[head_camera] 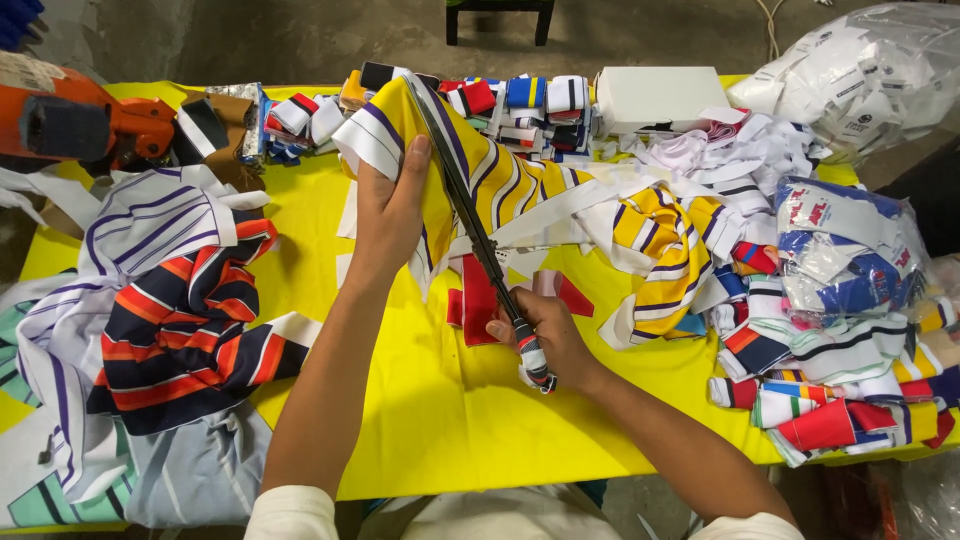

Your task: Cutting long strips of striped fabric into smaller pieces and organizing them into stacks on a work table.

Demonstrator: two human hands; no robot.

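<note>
Two hands work one yellow striped fabric piece (500,170), held up above the yellow table (430,420). Left hand (390,205) pinches its edge, fingers clamped on the cloth. Right hand (545,335) grips long scissors (470,215), fingers closed around the wrapped handles, blades along the fabric. Striped scraps (820,350) pile to the right; folded striped cloth (170,310) lies left.

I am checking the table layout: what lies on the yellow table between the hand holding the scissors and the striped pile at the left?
In the head view, between the right hand and the striped pile, the left forearm crosses above bare yellow table.
</note>
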